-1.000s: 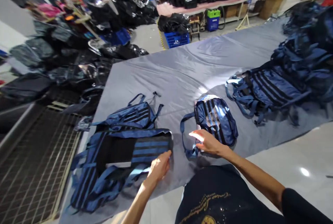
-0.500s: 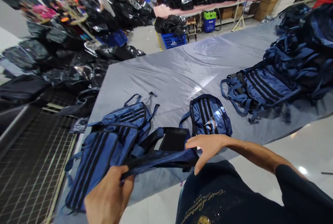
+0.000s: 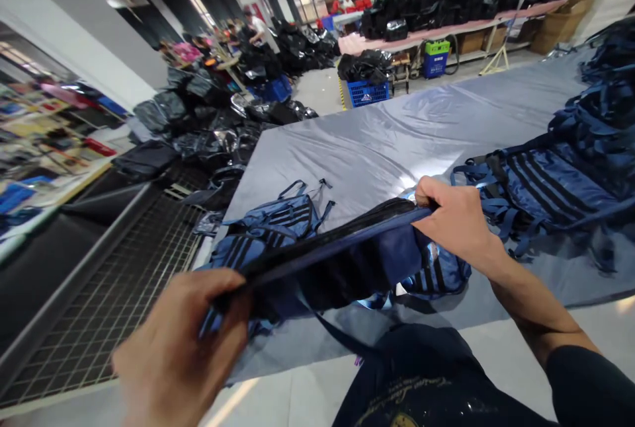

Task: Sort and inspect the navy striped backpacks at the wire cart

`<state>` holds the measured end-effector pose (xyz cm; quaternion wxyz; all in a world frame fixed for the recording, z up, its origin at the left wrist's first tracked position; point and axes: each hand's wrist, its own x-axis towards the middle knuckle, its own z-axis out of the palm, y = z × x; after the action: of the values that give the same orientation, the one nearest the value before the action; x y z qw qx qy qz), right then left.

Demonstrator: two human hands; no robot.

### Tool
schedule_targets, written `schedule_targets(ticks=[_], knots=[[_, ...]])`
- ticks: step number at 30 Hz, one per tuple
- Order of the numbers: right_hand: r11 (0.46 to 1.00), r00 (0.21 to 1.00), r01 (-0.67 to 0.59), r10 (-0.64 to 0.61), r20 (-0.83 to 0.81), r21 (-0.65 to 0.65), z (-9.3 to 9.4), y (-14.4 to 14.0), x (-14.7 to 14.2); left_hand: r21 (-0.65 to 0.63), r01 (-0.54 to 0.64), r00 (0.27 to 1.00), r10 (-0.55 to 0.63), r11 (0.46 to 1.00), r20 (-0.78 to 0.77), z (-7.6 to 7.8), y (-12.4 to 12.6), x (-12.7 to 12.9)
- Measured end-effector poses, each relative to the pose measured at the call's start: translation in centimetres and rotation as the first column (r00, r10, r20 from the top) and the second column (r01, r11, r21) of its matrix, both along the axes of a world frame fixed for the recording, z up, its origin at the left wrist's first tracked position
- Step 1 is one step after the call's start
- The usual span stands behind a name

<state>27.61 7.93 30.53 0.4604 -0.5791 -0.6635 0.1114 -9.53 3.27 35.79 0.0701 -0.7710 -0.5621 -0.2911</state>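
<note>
Because both sets of fingers are clamped on opposite ends of one blue backpack [image 3: 342, 262], the bag hangs lifted off the cloth, stretched in a slanting line across the lower middle of the view. The left hand [image 3: 183, 341], at about seven o'clock, has its fingers curled tight over the lower end where striped fabric bunches; the right hand [image 3: 456, 222], toward three o'clock of centre, pinches the upper edge between thumb and fingers, which pulls that edge taut and lets the dark body sag beneath it. Below the held bag, another small striped backpack [image 3: 441, 275] lies flat and partly hidden, and at ten o'clock of the left hand's end a further backpack [image 3: 282, 215] rests with its straps spread. Farther out at two to three o'clock, a heap of matching blue bags [image 3: 570, 169] lies on the grey sheet [image 3: 397, 136], within the right arm's reach. A wire-mesh rack [image 3: 129, 295] borders the table at nine o'clock.
</note>
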Motion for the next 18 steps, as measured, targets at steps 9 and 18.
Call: schedule_targets(ticks=[9,18], knots=[[0.801,0.814,-0.546,0.439,-0.380,-0.245,2.0,3.6,1.7,0.152,-0.193,0.979,0.201,0.969,-0.039,-1.6,8.0,-1.1],[0.877,0.903,-0.239,0.042,-0.428,-0.417,-6.6,15.2,0.8,-0.135,-0.215,0.970,0.227,0.967,0.085,-3.9,16.9,-0.5]])
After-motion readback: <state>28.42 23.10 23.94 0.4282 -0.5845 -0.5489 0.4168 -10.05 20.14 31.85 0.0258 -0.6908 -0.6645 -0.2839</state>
